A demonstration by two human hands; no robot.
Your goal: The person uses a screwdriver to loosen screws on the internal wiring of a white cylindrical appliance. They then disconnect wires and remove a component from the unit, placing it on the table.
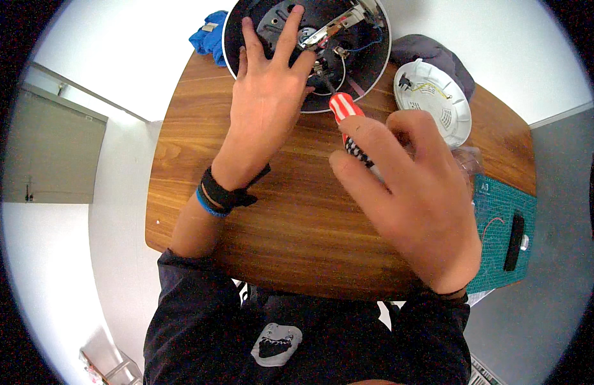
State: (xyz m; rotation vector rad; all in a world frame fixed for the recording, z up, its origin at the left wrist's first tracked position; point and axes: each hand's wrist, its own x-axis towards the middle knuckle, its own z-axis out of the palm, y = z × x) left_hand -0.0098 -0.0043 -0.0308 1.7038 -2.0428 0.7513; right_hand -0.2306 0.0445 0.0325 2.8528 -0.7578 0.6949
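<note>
A round black appliance base point(358, 80) with a white rim lies at the far side of the table, its inner parts and wires exposed. My left hand point(268, 83) rests on it with fingers spread across the dark metal inside. In my right hand point(415, 192) is a screwdriver point(346, 108) with a red and white striped handle, gripped between thumb and fingers. Its shaft points up and left into the base, close to the left thumb. Whether the tip sits in a screw is too small to tell. A metal bracket point(335, 25) crosses the base's upper right.
A white plastic cover point(432, 96) with a yellow wire stands right of the base, beside a dark grey cloth point(432, 54). The green cutting mat point(496, 263) at the right bears a black strip point(514, 242). Blue cloth point(210, 37) lies at the far left.
</note>
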